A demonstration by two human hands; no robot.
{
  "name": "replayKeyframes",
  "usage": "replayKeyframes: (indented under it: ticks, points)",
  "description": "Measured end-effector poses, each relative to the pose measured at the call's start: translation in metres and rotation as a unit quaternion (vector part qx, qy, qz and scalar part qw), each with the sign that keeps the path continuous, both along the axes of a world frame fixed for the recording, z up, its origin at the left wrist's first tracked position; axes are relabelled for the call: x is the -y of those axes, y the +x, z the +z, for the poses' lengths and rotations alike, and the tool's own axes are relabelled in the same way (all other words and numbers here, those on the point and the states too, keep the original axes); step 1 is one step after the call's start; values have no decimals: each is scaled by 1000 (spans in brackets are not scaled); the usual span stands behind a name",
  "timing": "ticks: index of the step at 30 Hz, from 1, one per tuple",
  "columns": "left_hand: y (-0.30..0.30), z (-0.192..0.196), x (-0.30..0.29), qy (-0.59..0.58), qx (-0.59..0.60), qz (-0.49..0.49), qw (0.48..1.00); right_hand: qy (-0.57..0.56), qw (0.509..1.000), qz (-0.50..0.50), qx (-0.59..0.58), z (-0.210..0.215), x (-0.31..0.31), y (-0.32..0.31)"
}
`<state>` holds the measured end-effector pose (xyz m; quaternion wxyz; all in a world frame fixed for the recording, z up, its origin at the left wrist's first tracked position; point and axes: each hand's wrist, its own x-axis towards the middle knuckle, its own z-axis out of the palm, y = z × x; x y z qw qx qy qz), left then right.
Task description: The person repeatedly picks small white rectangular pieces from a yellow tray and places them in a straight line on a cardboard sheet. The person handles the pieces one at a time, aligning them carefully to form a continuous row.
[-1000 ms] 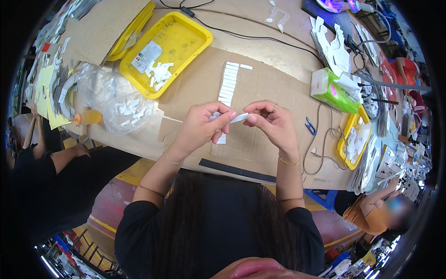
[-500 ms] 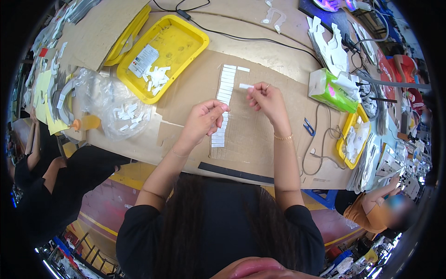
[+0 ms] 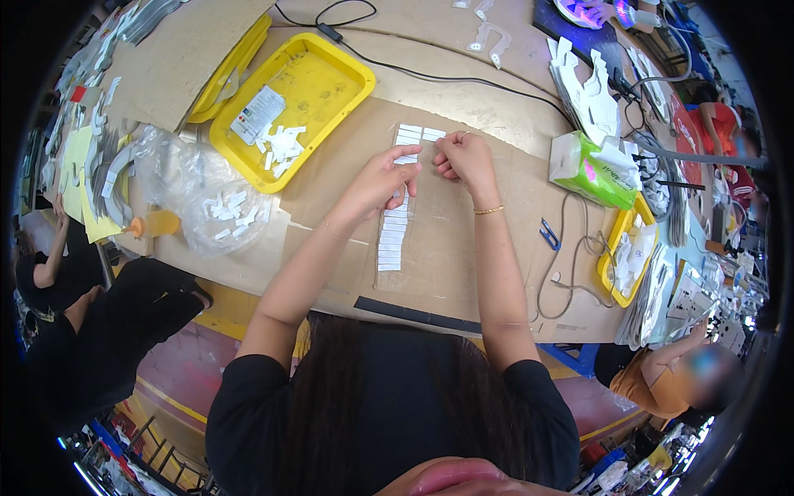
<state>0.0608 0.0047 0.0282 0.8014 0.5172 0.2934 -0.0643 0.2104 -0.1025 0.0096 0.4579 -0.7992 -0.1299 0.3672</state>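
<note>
A long column of small white strips (image 3: 392, 240) lies edge to edge on a flat cardboard sheet (image 3: 447, 248) in front of me. To the right of its top end a short second row of white strips (image 3: 432, 133) sits at my right hand (image 3: 466, 161). The thumb and forefinger of that hand are pinched at the row, on a white strip mostly hidden by the fingertips. My left hand (image 3: 385, 180) hovers over the middle of the column, covering part of it. Its forefinger points right, apart from the thumb, and no object shows in it.
A yellow tray (image 3: 361, 83) with loose strips and a label stands at the upper left, beside a plastic bag (image 3: 194, 198) of more strips. Rightward are a tissue pack (image 3: 591, 169), blue snips (image 3: 549, 235), a cable (image 3: 542, 285) and a smaller yellow tray (image 3: 608, 277). Co-workers sit on both sides.
My right hand has brought a white strip up and left to the short second row. My left hand has moved up and right, and its forefinger has straightened.
</note>
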Motion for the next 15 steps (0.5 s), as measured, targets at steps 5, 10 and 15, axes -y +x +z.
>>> replayKeyframes:
  ticks: [5, 10, 15]
  points:
    - [15, -8, -3, -9, 1, -27, 1000, -10, 1000, 3, 7, 0, 0, 2]
    - [27, -13, -2, -3, -16, -58, 998, -10, 1000, 4, -5, -1, -2, 4]
    - [31, -14, -2, -9, -29, -72, 997, -26, 997, 27, 60, 2, -1, 8]
